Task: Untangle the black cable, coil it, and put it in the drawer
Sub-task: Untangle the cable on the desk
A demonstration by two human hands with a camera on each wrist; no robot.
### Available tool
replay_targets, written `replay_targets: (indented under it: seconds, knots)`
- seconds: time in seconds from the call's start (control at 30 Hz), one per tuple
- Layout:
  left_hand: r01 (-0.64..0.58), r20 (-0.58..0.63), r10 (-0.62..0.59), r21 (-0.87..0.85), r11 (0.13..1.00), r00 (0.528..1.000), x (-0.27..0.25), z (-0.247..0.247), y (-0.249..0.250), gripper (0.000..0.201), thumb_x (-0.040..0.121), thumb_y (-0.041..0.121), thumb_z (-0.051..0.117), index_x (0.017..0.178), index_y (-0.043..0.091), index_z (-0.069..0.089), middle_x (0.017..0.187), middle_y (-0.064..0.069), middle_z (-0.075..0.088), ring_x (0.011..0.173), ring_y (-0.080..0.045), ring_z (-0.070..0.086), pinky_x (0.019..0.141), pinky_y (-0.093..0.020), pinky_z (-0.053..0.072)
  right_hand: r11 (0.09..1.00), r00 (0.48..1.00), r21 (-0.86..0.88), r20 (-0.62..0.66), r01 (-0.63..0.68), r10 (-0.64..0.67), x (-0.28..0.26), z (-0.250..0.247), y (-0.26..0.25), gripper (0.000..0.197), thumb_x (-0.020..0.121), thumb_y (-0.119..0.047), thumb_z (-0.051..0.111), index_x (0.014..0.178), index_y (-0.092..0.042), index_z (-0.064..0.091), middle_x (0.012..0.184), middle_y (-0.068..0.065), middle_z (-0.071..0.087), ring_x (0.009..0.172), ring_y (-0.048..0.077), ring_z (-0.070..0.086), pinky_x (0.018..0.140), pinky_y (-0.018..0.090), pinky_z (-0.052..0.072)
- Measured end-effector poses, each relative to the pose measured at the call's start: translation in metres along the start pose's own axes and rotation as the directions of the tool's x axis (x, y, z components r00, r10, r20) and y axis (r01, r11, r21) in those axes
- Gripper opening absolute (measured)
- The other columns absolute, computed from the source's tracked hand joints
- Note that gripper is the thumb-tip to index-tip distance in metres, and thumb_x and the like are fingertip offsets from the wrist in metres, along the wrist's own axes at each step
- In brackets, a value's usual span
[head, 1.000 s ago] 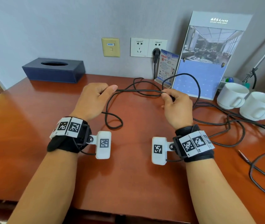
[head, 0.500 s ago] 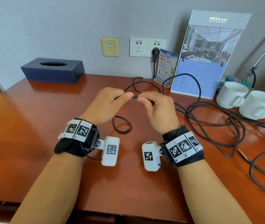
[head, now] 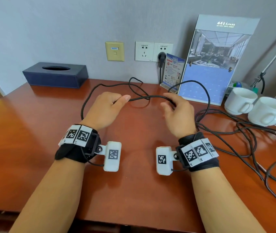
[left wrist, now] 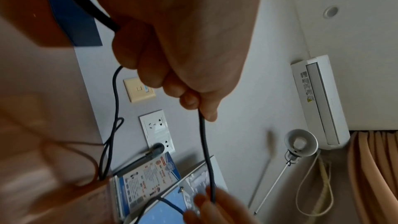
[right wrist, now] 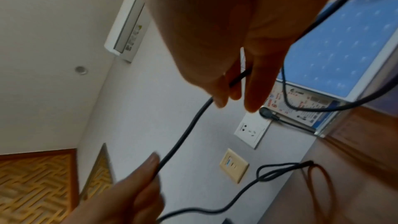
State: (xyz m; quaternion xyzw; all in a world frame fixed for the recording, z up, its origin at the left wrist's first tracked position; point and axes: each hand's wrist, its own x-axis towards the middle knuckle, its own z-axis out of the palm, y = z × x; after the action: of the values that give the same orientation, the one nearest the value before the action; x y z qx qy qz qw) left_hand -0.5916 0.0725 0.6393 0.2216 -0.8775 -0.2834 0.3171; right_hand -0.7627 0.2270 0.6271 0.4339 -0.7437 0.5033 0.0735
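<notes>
The black cable (head: 150,97) runs in a taut stretch between my two hands above the wooden desk (head: 32,140). My left hand (head: 125,99) pinches it between thumb and curled fingers; from there a wide loop swings left and back toward the wall. My right hand (head: 169,100) holds the cable lightly, fingers curled over it and thumb sticking out. The left wrist view shows the cable (left wrist: 204,142) leaving my left hand (left wrist: 200,108). In the right wrist view the cable (right wrist: 187,130) passes between the fingers of my right hand (right wrist: 232,91). More cable lies tangled at the right (head: 245,137). No drawer is in view.
A dark blue tissue box (head: 54,74) stands at the back left. A plug (head: 161,56) sits in the wall socket. A brochure stand (head: 218,64) and two white cups (head: 240,101) (head: 266,111) crowd the back right. A lamp arm (head: 275,52) rises at the right.
My hands, which met at the centre half a second ago, have drawn apart, stretching a length of cable between them. The small loop by my left hand has widened out to the left.
</notes>
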Motion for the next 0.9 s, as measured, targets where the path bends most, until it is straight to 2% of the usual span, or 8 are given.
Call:
replay_targets:
  seconds: [0.1,0.17,0.23,0.37,0.53,0.67,0.8,0.9]
  knots:
    - [-0.019,0.077,0.022,-0.046,0.999,0.997,0.0,0.011,0.004,0.055,0.1,0.048,0.047,0.058,0.018,0.03,0.053,0.005,0.029,0.051,-0.012,0.027,0.052,-0.032,0.026,0.971,0.961,0.087,0.151,0.221,-0.232,-0.009,0.012,-0.015,0.031,0.09,-0.01,0.068,0.12,-0.012,0.068,0.116,-0.001,0.071,0.093,0.006,0.066,0.089,0.028,0.053]
    - [-0.045,0.159,0.051,-0.046,0.998,0.986,-0.002,0.018,0.005,0.06,0.096,0.058,0.041,0.058,0.012,0.043,0.054,-0.001,0.042,0.052,-0.018,0.038,0.054,-0.035,0.036,0.96,0.925,0.176,0.278,0.217,-0.26,-0.012,0.018,-0.021,0.028,0.091,-0.01,0.066,0.119,-0.014,0.069,0.108,-0.006,0.073,0.084,-0.005,0.065,0.081,0.022,0.055]
    - [-0.063,0.185,0.071,-0.045,0.997,0.98,-0.003,0.02,0.008,0.056,0.094,0.058,0.04,0.057,0.017,0.037,0.054,0.006,0.033,0.052,-0.012,0.031,0.053,-0.031,0.029,0.969,0.923,0.178,0.315,0.173,-0.223,-0.011,0.018,-0.022,0.016,0.092,-0.011,0.066,0.106,-0.014,0.073,0.086,-0.011,0.072,0.068,-0.006,0.061,0.071,0.014,0.049]
    - [-0.087,0.194,0.091,-0.031,0.996,0.977,-0.002,0.011,0.009,0.056,0.099,0.047,0.052,0.057,0.02,0.027,0.056,0.008,0.024,0.052,-0.008,0.023,0.051,-0.024,0.02,0.98,0.95,0.141,0.261,0.14,-0.173,-0.007,0.008,-0.017,0.014,0.091,-0.016,0.068,0.078,-0.015,0.072,0.066,-0.003,0.065,0.066,0.012,0.057,0.063,0.01,0.04]
    - [-0.037,0.167,0.036,0.006,0.999,0.985,-0.003,-0.01,-0.001,0.058,0.096,0.042,0.061,0.056,0.019,0.026,0.055,0.01,0.022,0.051,-0.009,0.021,0.051,-0.024,0.02,0.997,0.975,0.056,0.211,0.054,-0.065,0.004,-0.005,-0.006,0.025,0.095,-0.024,0.063,0.07,-0.028,0.061,0.06,-0.009,0.055,0.058,0.001,0.048,0.06,0.009,0.037]
    - [-0.01,0.094,0.011,-0.011,1.0,0.996,-0.004,-0.023,-0.012,0.058,0.096,0.04,0.061,0.056,0.021,0.024,0.052,0.01,0.019,0.051,-0.01,0.019,0.05,-0.024,0.018,0.996,0.991,0.039,0.112,-0.076,0.071,0.011,-0.014,0.009,0.037,0.097,-0.027,0.059,0.061,-0.03,0.053,0.057,-0.01,0.052,0.06,0.006,0.049,0.063,0.024,0.038]
    - [-0.027,0.067,0.026,0.01,1.0,0.997,-0.003,-0.015,-0.007,0.059,0.098,0.038,0.059,0.057,0.022,0.021,0.051,0.009,0.019,0.05,-0.011,0.019,0.051,-0.026,0.018,0.998,0.998,0.004,0.037,-0.055,0.055,0.009,-0.007,0.009,0.024,0.097,-0.024,0.058,0.074,-0.026,0.061,0.066,-0.008,0.059,0.068,0.013,0.054,0.068,0.026,0.039]
    - [-0.041,0.091,0.038,0.028,0.999,0.995,-0.002,-0.008,0.001,0.058,0.099,0.04,0.057,0.057,0.021,0.023,0.052,0.009,0.021,0.05,-0.01,0.021,0.051,-0.026,0.02,0.996,0.995,0.046,0.053,0.078,-0.08,0.002,0.001,-0.001,0.017,0.093,-0.016,0.063,0.108,-0.016,0.071,0.103,-0.002,0.071,0.095,0.012,0.064,0.09,0.025,0.048]
